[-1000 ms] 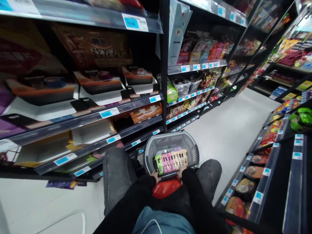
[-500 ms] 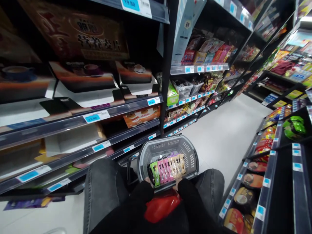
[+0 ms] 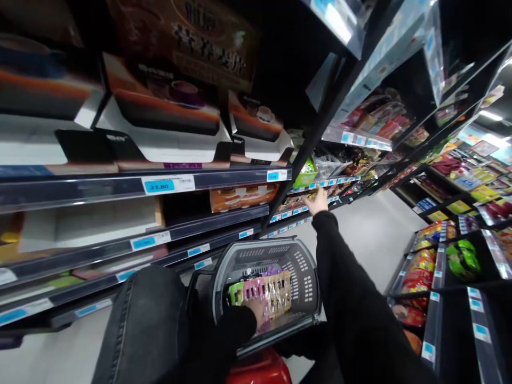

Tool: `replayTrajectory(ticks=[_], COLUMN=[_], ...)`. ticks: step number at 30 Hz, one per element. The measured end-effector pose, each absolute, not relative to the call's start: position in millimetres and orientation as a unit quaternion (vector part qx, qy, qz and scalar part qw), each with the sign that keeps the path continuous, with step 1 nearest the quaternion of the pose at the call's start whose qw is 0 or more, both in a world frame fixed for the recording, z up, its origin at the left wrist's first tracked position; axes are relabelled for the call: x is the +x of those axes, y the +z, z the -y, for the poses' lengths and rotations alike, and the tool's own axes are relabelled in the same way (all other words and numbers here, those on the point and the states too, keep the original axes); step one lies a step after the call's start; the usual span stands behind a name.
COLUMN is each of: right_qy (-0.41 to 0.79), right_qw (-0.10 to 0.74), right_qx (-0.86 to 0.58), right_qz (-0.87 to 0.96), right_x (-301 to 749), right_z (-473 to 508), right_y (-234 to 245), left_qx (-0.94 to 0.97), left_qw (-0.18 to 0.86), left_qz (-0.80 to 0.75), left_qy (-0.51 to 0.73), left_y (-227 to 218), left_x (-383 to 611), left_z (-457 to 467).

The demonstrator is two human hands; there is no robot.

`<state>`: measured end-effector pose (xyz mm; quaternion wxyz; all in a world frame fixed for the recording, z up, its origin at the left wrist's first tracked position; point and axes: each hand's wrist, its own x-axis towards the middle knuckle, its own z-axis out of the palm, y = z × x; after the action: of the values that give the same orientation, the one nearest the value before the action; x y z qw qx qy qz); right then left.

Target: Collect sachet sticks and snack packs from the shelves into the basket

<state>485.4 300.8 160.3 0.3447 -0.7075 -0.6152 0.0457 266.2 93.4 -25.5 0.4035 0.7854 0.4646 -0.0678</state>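
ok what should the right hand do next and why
Perhaps ease the right hand slightly nearer the shelf under the green box: it is outstretched, fingers apart, apparently holding nothing, while the left hand is over the packets in the basket.

Left fingers (image 3: pixel 255 306) inside grey basket (image 3: pixel 303 274)

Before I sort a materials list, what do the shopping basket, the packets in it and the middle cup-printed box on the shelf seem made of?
Shopping basket: probably gray plastic, smooth, with slotted, rigid-looking walls.
Packets: likely thin plastic film, glossy, from their bright highlights.
Middle cup-printed box: probably printed cardboard, white inside, judging by its cut front; finish unclear.
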Motion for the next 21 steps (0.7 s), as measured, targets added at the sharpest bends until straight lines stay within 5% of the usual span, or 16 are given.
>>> replayTrajectory(ticks=[7,21], right_qy=[0.015,-0.056], right_qw=[0.328,0.402], right_qx=[-0.726,-0.683], right_qz=[0.604,0.607], right_x=[476.0,494.6], right_z=[-394.5,-353.4], right_y=[183.9,177.5], left_qx=[0.794,0.794], left_qw=[0.368,0.366], left_qz=[-0.476,-0.478], left_qy=[-0.087,-0.088], left_y=[-24.6,-15.2], left_x=[269.0,259.7], left_z=[-107.8,-109.3])
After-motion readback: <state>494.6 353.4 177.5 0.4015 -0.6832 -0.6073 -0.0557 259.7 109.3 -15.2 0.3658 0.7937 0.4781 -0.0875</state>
